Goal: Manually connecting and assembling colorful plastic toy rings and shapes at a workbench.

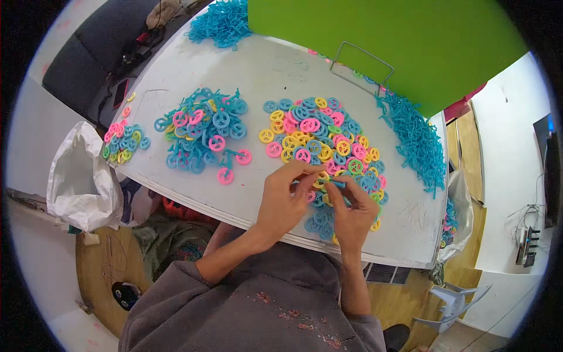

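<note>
Both my hands meet over the near edge of a heap of small plastic wheels (309,125) in blue, pink, yellow and green. Pinched in my left hand (282,196) is a small yellow wheel (321,178), partly covered by the fingers. My right hand (354,212) grips a short blue plastic stick (338,184) between thumb and fingertips, its end close against the wheel. Whether the two parts are joined, I cannot tell. Left of my hands lies a pile of blue sticks with wheels on them (199,132).
The white table (205,196) carries loose blue sticks at the right (417,144) and far left (221,23). A green panel (375,41) stands behind, with a wire frame (362,66) before it. White sacks hang at the left (79,182) and right (462,217) table ends.
</note>
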`<action>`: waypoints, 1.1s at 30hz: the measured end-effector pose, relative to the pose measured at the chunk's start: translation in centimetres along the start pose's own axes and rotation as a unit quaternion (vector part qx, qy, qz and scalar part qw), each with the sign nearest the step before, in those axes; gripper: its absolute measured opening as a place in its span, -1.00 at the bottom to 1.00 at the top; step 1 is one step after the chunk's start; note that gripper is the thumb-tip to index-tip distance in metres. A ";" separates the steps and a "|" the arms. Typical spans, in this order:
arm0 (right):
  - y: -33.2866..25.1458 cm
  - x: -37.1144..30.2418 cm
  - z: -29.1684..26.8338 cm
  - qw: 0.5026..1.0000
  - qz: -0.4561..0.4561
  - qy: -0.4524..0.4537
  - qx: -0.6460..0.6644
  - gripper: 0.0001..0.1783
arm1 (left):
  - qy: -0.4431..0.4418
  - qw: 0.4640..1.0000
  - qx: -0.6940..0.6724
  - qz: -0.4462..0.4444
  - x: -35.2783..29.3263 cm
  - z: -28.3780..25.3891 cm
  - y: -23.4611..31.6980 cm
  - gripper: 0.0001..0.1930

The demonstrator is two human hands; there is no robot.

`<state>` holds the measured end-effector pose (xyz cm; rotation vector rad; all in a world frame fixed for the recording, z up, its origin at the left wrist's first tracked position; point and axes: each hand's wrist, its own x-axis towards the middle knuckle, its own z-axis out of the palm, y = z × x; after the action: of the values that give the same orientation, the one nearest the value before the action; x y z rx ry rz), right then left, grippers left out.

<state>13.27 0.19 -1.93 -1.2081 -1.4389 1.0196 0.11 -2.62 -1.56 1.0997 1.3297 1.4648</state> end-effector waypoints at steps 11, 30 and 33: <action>0.8 -0.2 -0.5 0.996 -0.031 -0.079 -0.037 -0.78 | -0.064 0.993 -0.097 -0.037 0.8 -1.2 -0.7 -0.86; -2.2 5.7 -4.7 0.982 0.030 -0.182 0.035 -0.80 | 0.257 0.892 0.348 0.130 7.1 -15.4 2.6 -0.84; -2.0 6.8 -5.7 0.988 0.022 -0.152 0.004 -0.81 | 0.256 0.899 0.338 0.109 7.2 -16.0 2.7 -0.84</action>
<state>18.17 6.64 2.14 -1.1158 -1.6445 1.2807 -17.24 0.12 0.82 1.3766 2.2666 1.5560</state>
